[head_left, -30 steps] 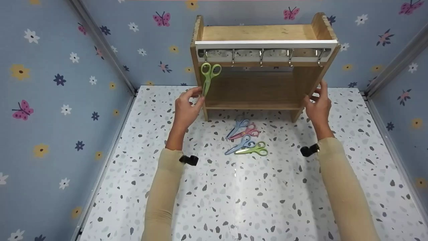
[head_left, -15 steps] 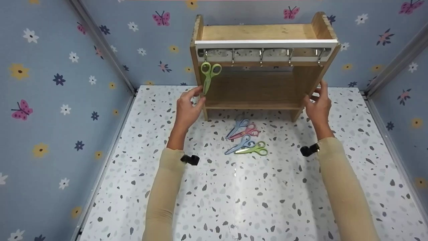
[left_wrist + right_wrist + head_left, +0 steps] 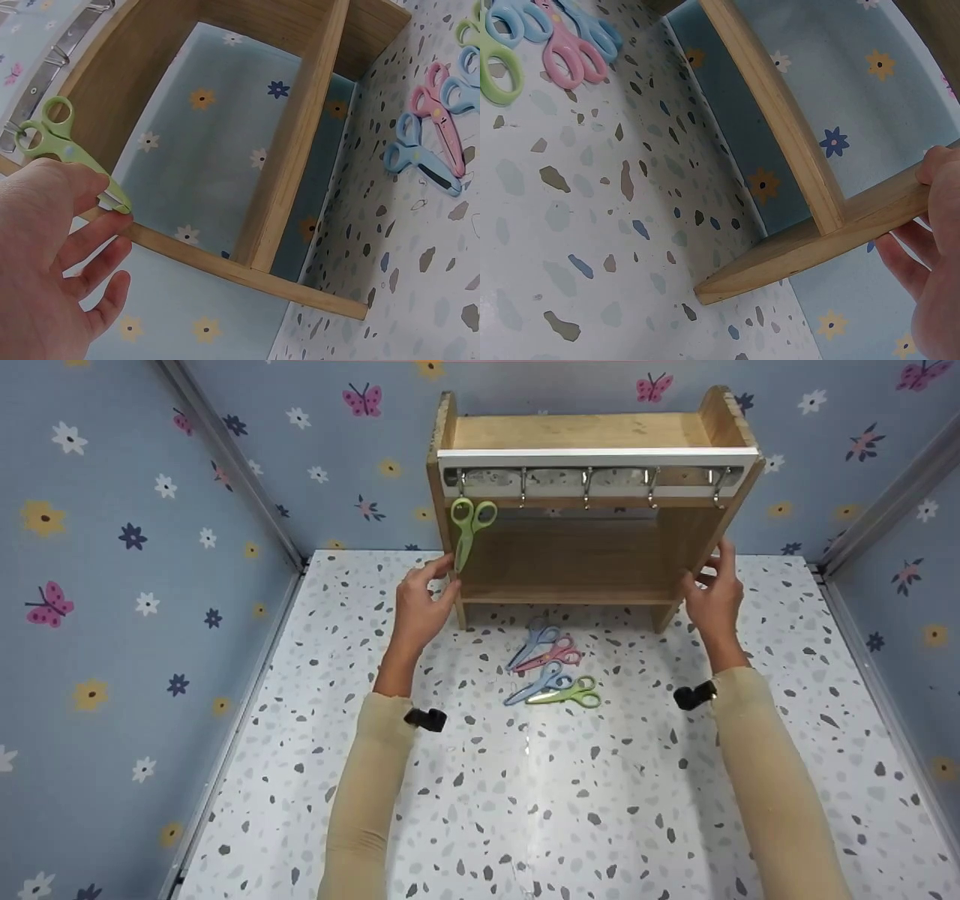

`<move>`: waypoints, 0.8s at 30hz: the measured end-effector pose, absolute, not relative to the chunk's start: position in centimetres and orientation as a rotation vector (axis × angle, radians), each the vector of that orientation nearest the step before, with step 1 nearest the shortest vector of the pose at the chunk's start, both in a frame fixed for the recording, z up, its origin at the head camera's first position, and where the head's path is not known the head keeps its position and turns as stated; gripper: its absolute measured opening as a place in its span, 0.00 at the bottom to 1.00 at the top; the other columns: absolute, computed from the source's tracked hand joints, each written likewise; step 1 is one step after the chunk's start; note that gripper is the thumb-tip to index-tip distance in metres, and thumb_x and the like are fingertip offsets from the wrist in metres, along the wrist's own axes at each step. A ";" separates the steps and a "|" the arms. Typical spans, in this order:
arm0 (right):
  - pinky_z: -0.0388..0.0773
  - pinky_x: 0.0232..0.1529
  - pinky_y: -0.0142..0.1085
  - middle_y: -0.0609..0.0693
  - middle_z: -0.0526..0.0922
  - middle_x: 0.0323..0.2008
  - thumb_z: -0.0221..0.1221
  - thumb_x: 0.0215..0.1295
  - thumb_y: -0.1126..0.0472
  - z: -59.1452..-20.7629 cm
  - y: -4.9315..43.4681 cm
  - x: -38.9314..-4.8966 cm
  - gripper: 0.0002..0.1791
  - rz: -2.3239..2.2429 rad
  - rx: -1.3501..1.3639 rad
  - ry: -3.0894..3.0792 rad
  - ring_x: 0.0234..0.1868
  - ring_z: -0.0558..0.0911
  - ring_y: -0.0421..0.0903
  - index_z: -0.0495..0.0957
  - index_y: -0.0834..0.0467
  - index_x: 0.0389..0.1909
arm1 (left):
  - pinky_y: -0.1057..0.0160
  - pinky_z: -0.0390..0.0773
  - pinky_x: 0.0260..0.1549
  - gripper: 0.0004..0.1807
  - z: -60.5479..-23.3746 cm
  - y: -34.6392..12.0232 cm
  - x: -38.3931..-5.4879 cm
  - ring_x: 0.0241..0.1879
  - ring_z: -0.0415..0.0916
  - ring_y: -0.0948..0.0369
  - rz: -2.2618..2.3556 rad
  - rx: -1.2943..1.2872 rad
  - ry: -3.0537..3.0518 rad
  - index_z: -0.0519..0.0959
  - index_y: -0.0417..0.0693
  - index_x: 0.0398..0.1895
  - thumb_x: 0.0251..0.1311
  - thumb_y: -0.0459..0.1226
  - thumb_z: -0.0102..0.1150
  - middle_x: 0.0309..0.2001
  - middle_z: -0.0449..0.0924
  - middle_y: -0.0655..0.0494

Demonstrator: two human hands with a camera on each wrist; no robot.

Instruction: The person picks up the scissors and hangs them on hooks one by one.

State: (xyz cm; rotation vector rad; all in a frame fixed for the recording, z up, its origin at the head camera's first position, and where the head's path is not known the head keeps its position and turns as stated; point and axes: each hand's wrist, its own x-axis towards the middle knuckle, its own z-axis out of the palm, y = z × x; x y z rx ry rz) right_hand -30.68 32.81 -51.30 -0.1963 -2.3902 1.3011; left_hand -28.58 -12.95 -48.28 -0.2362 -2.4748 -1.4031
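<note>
Green scissors (image 3: 466,538) hang blades-down on the leftmost hook (image 3: 460,484) of the wooden shelf (image 3: 570,547). Left hand (image 3: 420,604) grips the shelf's left side panel right by the blade tips; can't tell if it touches them. Right hand (image 3: 714,596) grips the right side panel, thumb inside, fingers outside. On the speckled surface (image 3: 585,810) in front: upper blue scissors (image 3: 531,651), pink scissors (image 3: 551,656), lower blue scissors (image 3: 538,688), second green pair (image 3: 576,694), bunched close. Patterned wall (image 3: 341,442) behind the shelf
</note>
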 end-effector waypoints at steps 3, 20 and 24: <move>0.84 0.72 0.61 0.64 0.81 0.74 0.57 0.84 0.65 -51.3 32.8 -30.7 0.41 1.309 -0.209 -2.394 0.71 0.87 0.66 0.57 0.36 0.90 | 0.42 0.82 0.62 0.25 -48.4 -12.9 -28.5 0.67 0.83 0.44 -1.400 -0.225 -2.487 0.81 0.43 0.76 0.78 0.35 0.66 0.66 0.90 0.43; 0.83 0.74 0.60 0.62 0.79 0.77 0.57 0.83 0.67 -51.3 32.9 -30.8 0.42 1.336 -0.209 -2.387 0.73 0.86 0.64 0.58 0.35 0.89 | 0.42 0.82 0.62 0.25 -50.3 -13.3 -28.1 0.67 0.83 0.44 -1.401 -0.204 -2.534 0.82 0.42 0.75 0.78 0.34 0.66 0.67 0.90 0.43; 0.83 0.74 0.59 0.61 0.79 0.78 0.57 0.83 0.66 -51.2 32.9 -30.7 0.42 1.334 -0.207 -2.387 0.73 0.86 0.63 0.58 0.34 0.89 | 0.42 0.82 0.62 0.24 -50.7 -13.4 -28.1 0.67 0.83 0.45 -1.403 -0.201 -2.544 0.82 0.43 0.75 0.78 0.35 0.66 0.67 0.90 0.44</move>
